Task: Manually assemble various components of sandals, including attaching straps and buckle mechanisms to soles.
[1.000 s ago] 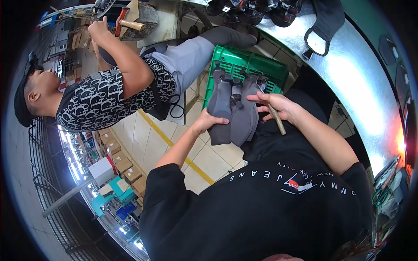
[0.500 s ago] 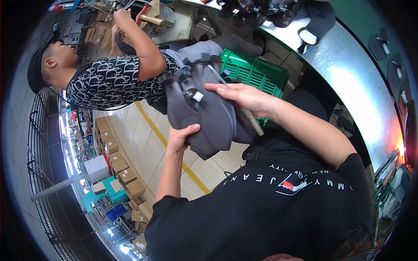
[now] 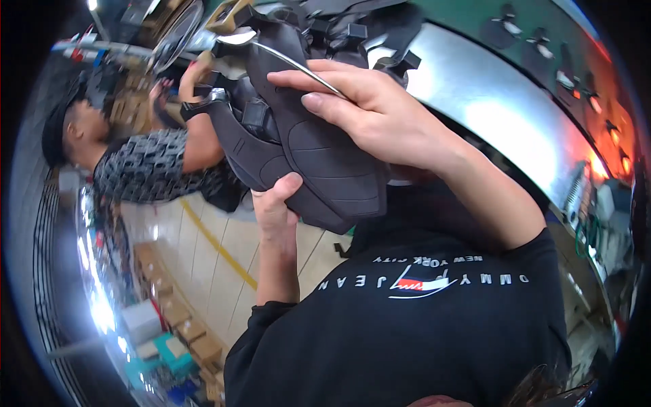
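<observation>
My left hand (image 3: 277, 203) is closed on the lower left edge of a bundle of dark brown padded pieces (image 3: 336, 173), thumb on top and the other fingers hidden underneath. The pieces overlap, carry curved stitched-looking lines, and have black buckle-like fittings (image 3: 258, 117) at their upper part. My right hand (image 3: 380, 108) lies over the bundle's upper right side, gripping a thin curved metal rod (image 3: 295, 64) under its fingers. The rod slants up and left to a shiny silvery patch; whether that belongs to it, I cannot tell. Its rear end is hidden by my hand.
More dark pieces with black fittings (image 3: 352, 34) lie at the top, by a shiny metal bench (image 3: 488, 102) on the right. At left another person (image 3: 149, 156) works with raised hands. Cardboard boxes (image 3: 169, 308) stand at lower left, beside a yellow floor line (image 3: 217, 244).
My hands and the bundle appear higher and larger, closer to the pieces at the top. The right hand has moved further over the bundle. The green crate is no longer visible, and the view has shifted.
</observation>
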Tool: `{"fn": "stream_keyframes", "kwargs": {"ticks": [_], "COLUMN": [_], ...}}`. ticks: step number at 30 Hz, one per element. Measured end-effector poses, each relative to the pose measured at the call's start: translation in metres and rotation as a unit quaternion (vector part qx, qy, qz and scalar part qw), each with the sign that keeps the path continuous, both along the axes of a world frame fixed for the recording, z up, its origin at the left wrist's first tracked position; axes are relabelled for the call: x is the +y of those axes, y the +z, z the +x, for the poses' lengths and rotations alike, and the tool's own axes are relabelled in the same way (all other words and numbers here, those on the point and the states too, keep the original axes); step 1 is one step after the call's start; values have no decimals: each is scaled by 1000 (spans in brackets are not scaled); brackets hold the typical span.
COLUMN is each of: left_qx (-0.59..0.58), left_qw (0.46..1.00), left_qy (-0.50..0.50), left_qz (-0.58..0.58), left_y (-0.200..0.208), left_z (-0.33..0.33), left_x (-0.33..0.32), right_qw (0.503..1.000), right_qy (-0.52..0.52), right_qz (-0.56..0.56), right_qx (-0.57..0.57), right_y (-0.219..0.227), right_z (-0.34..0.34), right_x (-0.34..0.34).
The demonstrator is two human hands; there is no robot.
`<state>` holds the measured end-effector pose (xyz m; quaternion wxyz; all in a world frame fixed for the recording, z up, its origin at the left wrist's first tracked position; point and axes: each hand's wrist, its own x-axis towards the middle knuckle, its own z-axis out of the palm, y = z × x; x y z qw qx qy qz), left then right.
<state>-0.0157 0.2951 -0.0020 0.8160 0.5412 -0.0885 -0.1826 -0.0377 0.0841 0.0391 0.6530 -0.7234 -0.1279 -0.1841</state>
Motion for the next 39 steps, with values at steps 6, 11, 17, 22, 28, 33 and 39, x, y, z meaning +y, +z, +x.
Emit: {"fn": "stream_keyframes", "kwargs": {"ticks": [6, 11, 17, 22, 28, 33, 39], "left_qx": [22, 165, 298, 141, 215, -65, -182], "left_qw": [981, 930, 873, 822, 619, 554, 875], "left_qy": [-188, -329, -370, -496, -686, -754, -409], "left_qz": [-39, -17, 114, 241, 316, 347, 185], "left_y": [13, -32, -82, -84, -80, -15, 8], "left_z": [-16, -54, -104, -97, -59, 25, 100], "left_x": [-115, -208, -256, -274, -278, -280, -396], "right_qw": [970, 936, 863, 848, 842, 770, 803], "right_qy": [-200, -302, -393, -443, -435, -535, -532], "right_qz": [-138, -105, -172, -154, -150, -242, 58], "right_qx": [-13, 147, 266, 248, 282, 251, 264], "right_y": [31, 16, -65, -66, -51, -26, -8], "right_z": [-91, -159, -200, -202, -207, -221, -222], "right_x": [-88, -147, -184, -200, -205, -192, -185]}}
